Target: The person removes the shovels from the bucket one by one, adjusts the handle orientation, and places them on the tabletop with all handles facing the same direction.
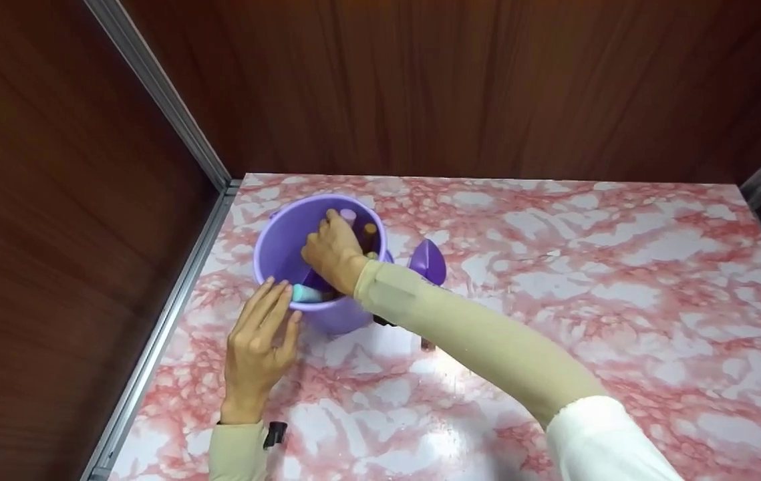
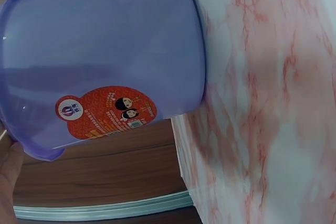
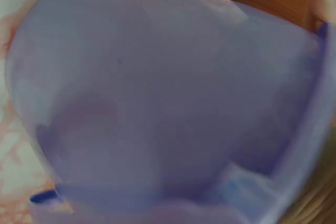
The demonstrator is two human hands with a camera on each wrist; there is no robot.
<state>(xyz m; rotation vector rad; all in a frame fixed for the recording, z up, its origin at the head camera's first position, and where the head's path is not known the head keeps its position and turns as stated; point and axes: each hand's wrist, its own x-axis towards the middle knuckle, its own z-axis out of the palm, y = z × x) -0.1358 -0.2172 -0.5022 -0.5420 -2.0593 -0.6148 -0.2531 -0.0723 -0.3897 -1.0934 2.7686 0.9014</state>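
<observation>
A purple bucket [image 1: 270, 230] stands upright on the table. My right hand [image 1: 333, 248] reaches down inside it with bent fingers. The fingertips are hidden, so whether they grip anything does not show. Around that hand in the bucket are a pink-ended handle [image 1: 347, 216], a brown handle [image 1: 369, 230], a teal-ended handle [image 1: 305, 294] and part of a dark purple thing [image 1: 315, 280]. My left hand [image 1: 260, 341] rests its fairly straight fingers at the near left rim. In the left wrist view, the bucket's side [image 2: 105, 40] bears a red label [image 2: 113, 111]. The right wrist view is blurred.
A purple pointed blade [image 1: 428, 262], like a trowel's, lies right of the bucket, partly covered by the right forearm. A small brown end [image 1: 427, 344] shows below the sleeve. Dark wood panels [image 1: 420, 87] close off the back and left of the marbled table [image 1: 587, 267].
</observation>
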